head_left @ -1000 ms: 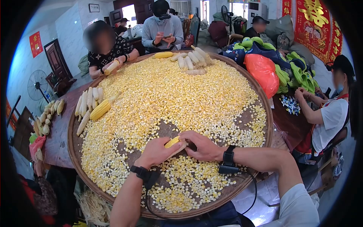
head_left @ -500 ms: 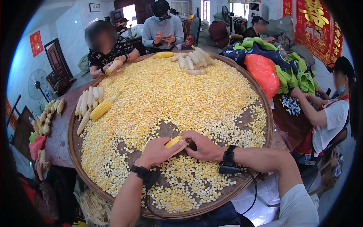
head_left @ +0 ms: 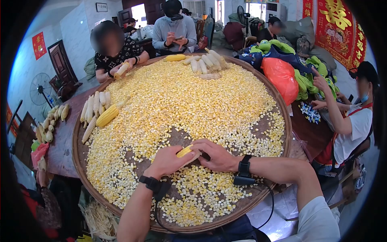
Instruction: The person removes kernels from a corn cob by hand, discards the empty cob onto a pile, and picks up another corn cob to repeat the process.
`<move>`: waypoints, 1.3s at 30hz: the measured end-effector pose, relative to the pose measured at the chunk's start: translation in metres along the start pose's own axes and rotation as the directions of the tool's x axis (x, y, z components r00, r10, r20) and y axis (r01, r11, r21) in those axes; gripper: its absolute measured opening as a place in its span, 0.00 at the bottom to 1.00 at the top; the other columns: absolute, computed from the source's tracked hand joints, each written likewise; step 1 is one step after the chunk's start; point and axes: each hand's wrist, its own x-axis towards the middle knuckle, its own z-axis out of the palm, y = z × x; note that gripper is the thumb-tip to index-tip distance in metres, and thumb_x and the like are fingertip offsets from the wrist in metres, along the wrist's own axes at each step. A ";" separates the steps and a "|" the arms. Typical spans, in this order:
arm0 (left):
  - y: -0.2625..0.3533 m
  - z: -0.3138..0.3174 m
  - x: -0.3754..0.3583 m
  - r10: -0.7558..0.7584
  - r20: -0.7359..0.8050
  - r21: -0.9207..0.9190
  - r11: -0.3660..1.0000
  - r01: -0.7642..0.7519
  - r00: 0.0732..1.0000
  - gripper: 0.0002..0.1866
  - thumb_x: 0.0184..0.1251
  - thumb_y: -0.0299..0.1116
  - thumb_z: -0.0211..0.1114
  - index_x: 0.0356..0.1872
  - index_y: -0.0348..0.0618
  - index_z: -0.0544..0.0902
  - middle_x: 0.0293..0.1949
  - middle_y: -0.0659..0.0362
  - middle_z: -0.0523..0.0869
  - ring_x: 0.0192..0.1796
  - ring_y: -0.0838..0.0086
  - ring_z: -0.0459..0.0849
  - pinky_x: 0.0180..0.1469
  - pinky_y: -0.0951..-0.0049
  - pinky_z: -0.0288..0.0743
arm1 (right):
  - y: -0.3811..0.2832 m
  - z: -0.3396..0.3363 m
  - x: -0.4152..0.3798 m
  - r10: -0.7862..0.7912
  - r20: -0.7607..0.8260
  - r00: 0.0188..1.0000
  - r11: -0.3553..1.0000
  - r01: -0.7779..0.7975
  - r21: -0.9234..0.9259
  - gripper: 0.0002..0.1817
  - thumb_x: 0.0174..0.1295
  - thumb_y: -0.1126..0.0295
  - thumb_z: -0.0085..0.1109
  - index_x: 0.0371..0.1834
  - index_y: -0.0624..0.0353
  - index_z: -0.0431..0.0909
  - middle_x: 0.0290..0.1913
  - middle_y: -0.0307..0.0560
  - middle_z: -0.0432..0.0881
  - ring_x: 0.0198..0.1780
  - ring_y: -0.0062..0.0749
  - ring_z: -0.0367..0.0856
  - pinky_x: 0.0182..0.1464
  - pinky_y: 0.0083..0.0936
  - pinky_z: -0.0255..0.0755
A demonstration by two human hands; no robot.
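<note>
A partly shelled corn cob point(head_left: 184, 151) is held over the near half of a big round tray point(head_left: 287, 133). My left hand point(head_left: 167, 160) wraps round its left end, and my right hand point(head_left: 214, 156) has its fingers closed on the right end. Yellow kernels show on the cob's top, and its lower side looks pale and bare. Loose kernels point(head_left: 189, 101) cover much of the tray. One full yellow cob point(head_left: 107, 116) lies beside bare cobs point(head_left: 96, 104) at the tray's left. Another yellow cob point(head_left: 175, 58) is at the far rim near more bare cobs point(head_left: 207, 62).
A person point(head_left: 115, 52) holds a cob at the far left rim; another point(head_left: 175, 32) holds a phone. At the right, a person point(head_left: 354, 121) sits by green shoes point(head_left: 306, 82) and a red bag point(head_left: 280, 80). Husks point(head_left: 98, 218) lie below left. A cable hangs from my right wrist.
My hands and the cob have barely moved. The person at the right has raised an arm toward the green shoes. At the lower left, another person's hand and cob have shifted up.
</note>
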 end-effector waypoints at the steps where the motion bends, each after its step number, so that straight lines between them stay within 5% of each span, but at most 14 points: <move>1: 0.000 0.000 0.001 -0.006 0.006 0.013 1.000 0.006 1.000 0.41 0.73 0.76 0.62 0.44 0.39 0.92 0.38 0.41 0.92 0.43 0.43 0.92 0.47 0.50 0.83 | -0.002 -0.001 0.001 0.003 0.000 1.000 1.000 -0.003 0.003 0.32 0.65 0.79 0.70 0.74 0.53 0.76 0.71 0.58 0.79 0.71 0.57 0.82 0.72 0.42 0.80; 13: 0.004 -0.006 -0.001 -0.037 0.061 -0.001 0.999 0.037 0.997 0.36 0.77 0.69 0.65 0.56 0.39 0.91 0.44 0.41 0.93 0.48 0.45 0.92 0.51 0.53 0.82 | -0.002 0.000 0.001 -0.008 0.003 1.000 1.000 0.008 -0.027 0.31 0.67 0.77 0.70 0.75 0.52 0.77 0.72 0.57 0.78 0.71 0.57 0.82 0.72 0.42 0.81; 34: 0.010 -0.009 -0.002 -0.075 0.087 0.008 0.997 0.074 0.993 0.39 0.72 0.73 0.67 0.47 0.38 0.91 0.40 0.42 0.93 0.44 0.47 0.92 0.48 0.53 0.81 | -0.004 -0.001 0.003 -0.007 -0.014 1.000 1.000 0.007 0.009 0.22 0.69 0.79 0.68 0.63 0.54 0.76 0.67 0.56 0.80 0.67 0.58 0.83 0.67 0.44 0.80; 39: 0.011 -0.013 -0.003 -0.067 0.102 0.001 0.998 0.068 0.993 0.40 0.71 0.71 0.69 0.54 0.35 0.91 0.47 0.39 0.93 0.52 0.46 0.92 0.55 0.53 0.83 | -0.006 -0.002 0.003 -0.015 -0.014 1.000 1.000 0.015 0.008 0.21 0.69 0.79 0.69 0.63 0.53 0.76 0.66 0.56 0.80 0.66 0.58 0.82 0.66 0.44 0.80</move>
